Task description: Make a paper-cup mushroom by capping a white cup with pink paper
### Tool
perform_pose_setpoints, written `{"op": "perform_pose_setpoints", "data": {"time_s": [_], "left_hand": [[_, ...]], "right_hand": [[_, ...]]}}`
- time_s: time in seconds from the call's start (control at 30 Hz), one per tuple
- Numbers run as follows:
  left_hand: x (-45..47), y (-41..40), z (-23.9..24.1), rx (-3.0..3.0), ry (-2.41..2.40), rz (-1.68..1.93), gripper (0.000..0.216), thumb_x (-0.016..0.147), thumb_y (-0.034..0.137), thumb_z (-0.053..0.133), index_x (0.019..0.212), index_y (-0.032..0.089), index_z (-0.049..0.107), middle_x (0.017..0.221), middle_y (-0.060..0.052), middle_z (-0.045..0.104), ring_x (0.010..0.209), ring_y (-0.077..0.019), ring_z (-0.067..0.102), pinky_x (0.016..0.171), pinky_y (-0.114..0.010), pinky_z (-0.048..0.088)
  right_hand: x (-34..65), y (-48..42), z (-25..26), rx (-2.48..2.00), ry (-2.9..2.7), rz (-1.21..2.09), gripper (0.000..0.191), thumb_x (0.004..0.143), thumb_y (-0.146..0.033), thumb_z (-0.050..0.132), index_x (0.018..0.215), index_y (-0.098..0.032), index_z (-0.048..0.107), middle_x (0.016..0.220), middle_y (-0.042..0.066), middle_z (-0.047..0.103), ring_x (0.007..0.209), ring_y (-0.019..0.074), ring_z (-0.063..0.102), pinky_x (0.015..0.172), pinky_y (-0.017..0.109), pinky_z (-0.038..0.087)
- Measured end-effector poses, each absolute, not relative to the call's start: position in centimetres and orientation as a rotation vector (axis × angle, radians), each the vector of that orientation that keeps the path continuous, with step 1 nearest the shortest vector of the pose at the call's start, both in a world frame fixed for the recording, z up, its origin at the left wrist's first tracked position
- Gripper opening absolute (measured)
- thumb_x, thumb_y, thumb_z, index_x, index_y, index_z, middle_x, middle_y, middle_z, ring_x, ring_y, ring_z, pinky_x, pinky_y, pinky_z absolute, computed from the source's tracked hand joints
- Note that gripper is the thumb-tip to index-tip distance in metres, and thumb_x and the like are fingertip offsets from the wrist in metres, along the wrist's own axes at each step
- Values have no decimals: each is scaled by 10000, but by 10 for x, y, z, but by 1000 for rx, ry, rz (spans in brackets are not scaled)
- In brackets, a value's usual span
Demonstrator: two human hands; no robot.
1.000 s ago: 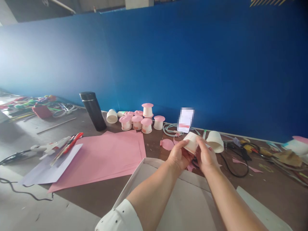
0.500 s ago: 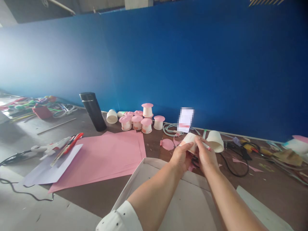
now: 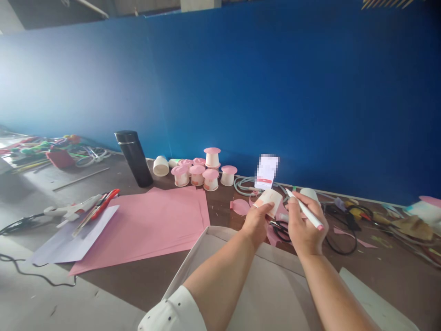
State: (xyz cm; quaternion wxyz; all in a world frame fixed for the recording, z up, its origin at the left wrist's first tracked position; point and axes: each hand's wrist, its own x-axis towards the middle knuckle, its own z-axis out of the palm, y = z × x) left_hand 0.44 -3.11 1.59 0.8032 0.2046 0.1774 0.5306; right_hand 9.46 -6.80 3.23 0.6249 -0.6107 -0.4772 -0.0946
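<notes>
My left hand (image 3: 255, 222) is closed round a small white paper cup (image 3: 269, 201) with a pink patch on its side, held above the table. My right hand (image 3: 303, 226) grips a white marker with a pink end (image 3: 305, 210), its tip pointing toward the cup. Black scissors (image 3: 279, 227) lie on the table just under the two hands, beside pink paper scraps (image 3: 240, 206). Another white cup (image 3: 310, 193) lies partly hidden behind my right hand.
Several pink-topped cups (image 3: 203, 171) stand by the blue wall, next to a black flask (image 3: 134, 158). A pink paper sheet (image 3: 151, 223), a glue gun (image 3: 69, 211) and cables (image 3: 339, 230) lie on the table. An open cardboard box (image 3: 220, 248) sits before me.
My right hand has drawn back from the cup and raised the marker, now plainly visible. The left hand turned the cup slightly, showing its pink patch.
</notes>
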Motion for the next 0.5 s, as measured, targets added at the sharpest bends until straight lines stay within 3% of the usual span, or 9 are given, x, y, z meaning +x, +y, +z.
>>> {"op": "perform_pose_setpoints", "data": {"time_s": [0.5], "left_hand": [[3,-31,18,472,333,1108,394,625,176,757,1012,132,694,1047,-92,710,1047,-247,639,943,-309,447]], "right_hand": [[90,-67,31,-1360,-1148,-192,252,830,-398,626,908,-160,649,779,96,704,635,190,658,611,316,521]]}}
